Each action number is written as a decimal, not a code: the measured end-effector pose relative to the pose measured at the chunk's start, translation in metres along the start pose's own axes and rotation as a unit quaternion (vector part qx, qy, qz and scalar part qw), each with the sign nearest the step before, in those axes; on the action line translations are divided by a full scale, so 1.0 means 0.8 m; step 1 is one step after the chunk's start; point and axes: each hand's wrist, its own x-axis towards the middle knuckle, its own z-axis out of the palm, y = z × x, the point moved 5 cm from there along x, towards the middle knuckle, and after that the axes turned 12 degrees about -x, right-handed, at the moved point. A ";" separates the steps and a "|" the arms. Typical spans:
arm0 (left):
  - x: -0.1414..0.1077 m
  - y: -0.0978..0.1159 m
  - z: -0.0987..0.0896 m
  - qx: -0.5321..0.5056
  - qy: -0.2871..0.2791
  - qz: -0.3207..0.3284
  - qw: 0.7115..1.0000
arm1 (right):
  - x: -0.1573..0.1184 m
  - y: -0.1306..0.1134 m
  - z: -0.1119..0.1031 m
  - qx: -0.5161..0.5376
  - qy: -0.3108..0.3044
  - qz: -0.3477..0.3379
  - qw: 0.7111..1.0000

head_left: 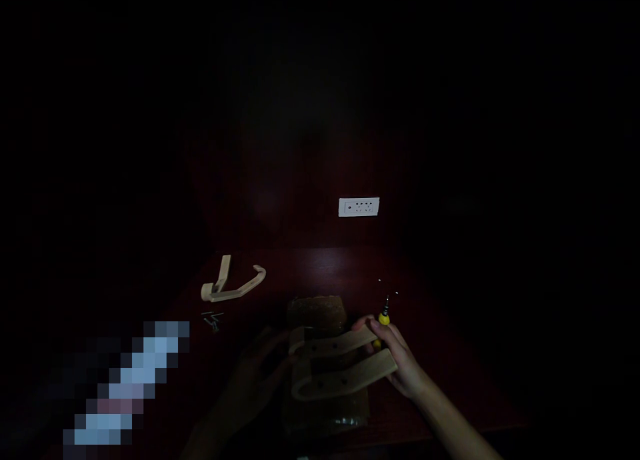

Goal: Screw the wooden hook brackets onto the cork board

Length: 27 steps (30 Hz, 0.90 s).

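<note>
We've got our right hand closed round a yellow screwdriver and the pale curved frame; our left hand is at its far end, grip too dark to tell. Further off on the bench: screws, another curved piece. No readable writing.

The right hand holds a screwdriver by a pale frame; the left hand is at its left end. Far left, a hook lies beyond screws.
</note>
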 end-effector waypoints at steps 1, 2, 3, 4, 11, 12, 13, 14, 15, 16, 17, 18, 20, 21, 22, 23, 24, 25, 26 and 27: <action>0.000 -0.001 0.001 0.000 0.001 0.000 1.000 | 0.000 0.000 0.000 0.001 0.004 0.002 1.000; -0.001 -0.002 0.001 0.001 0.004 -0.001 1.000 | -0.001 0.001 -0.001 0.002 0.009 0.005 1.000; -0.001 -0.002 0.001 0.001 0.011 0.000 1.000 | -0.001 0.001 -0.001 0.002 0.013 0.008 1.000; -0.001 -0.002 0.000 0.000 0.020 0.003 1.000 | -0.002 0.001 -0.001 0.002 0.015 0.011 1.000; 0.001 0.017 0.000 -0.060 0.015 0.036 0.997 | -0.002 0.003 -0.002 0.009 0.021 0.015 1.000; 0.001 0.018 -0.001 -0.063 0.017 0.037 0.997 | -0.002 0.003 -0.001 0.011 0.018 0.012 1.000; 0.001 0.017 -0.001 -0.066 0.023 0.033 0.997 | -0.002 0.003 -0.001 0.011 0.015 0.009 1.000; 0.002 0.016 -0.001 -0.069 0.025 0.028 0.997 | -0.001 0.004 -0.001 0.011 0.014 0.006 1.000; 0.002 0.014 0.000 -0.072 0.026 0.023 0.997 | -0.001 0.004 -0.001 0.010 0.013 0.004 1.000; 0.002 0.013 0.001 -0.074 0.024 0.021 0.997 | -0.001 0.005 -0.002 0.009 0.013 0.002 1.000; 0.003 0.013 0.002 -0.077 0.022 0.020 0.997 | -0.001 0.005 -0.002 0.008 0.012 0.002 1.000; 0.003 0.013 0.003 -0.079 0.020 0.020 0.996 | -0.001 0.006 -0.002 0.009 0.011 0.002 1.000; 0.003 0.015 0.003 -0.082 0.021 0.017 0.996 | 0.000 0.006 -0.001 0.014 0.008 0.002 1.000; 0.003 0.016 0.003 -0.082 0.027 0.014 0.996 | 0.000 0.006 -0.001 0.016 0.006 0.002 1.000; 0.002 0.018 0.002 -0.082 0.029 0.012 0.996 | 0.000 0.005 -0.001 0.018 0.004 0.003 1.000; 0.002 0.019 0.002 -0.082 0.028 0.010 0.996 | 0.000 0.005 0.000 0.019 0.002 0.004 1.000; 0.002 0.021 0.002 -0.081 0.024 0.010 0.996 | 0.000 0.005 0.000 0.019 0.000 0.006 1.000; 0.002 0.023 0.002 -0.079 0.020 0.011 0.997 | 0.000 0.004 0.000 0.018 -0.001 0.008 1.000; 0.001 0.024 0.002 -0.076 0.016 0.012 0.997 | 0.000 0.004 0.000 0.018 -0.002 0.009 1.000; 0.001 0.025 0.001 -0.073 0.011 0.010 0.997 | 0.000 0.004 0.000 0.017 -0.002 0.009 1.000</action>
